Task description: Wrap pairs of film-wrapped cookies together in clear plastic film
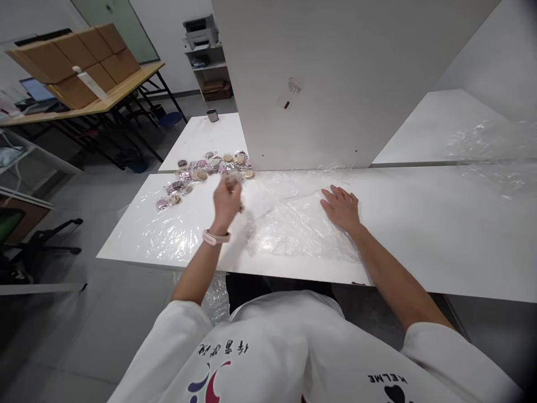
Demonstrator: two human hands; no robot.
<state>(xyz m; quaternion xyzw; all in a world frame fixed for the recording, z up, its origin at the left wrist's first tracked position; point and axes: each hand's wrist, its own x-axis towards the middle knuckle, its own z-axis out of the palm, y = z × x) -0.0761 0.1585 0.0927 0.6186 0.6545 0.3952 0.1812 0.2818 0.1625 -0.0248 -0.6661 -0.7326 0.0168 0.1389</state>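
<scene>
My left hand [227,202], with a pale band on its wrist, is closed and a little blurred above the white table [440,235]. Bits of a small clear-wrapped packet [232,179] show at its fingers; its contents are not clear. Just beyond lies a loose group of round wrapped pieces [202,175], purple, tan and dark, each in clear film. My right hand [342,207] rests flat, fingers spread, on the right part of a crinkled clear plastic sheet or bag [289,229]. More shiny clear plastic [168,235] covers the table's left part.
A tall white panel [319,84] rises behind the table. A dark round tin [212,115] stands on the white surface at back left. Bubbly clear plastic [486,145] lies at far right. Cardboard boxes [79,56] stand on a wooden desk [117,95].
</scene>
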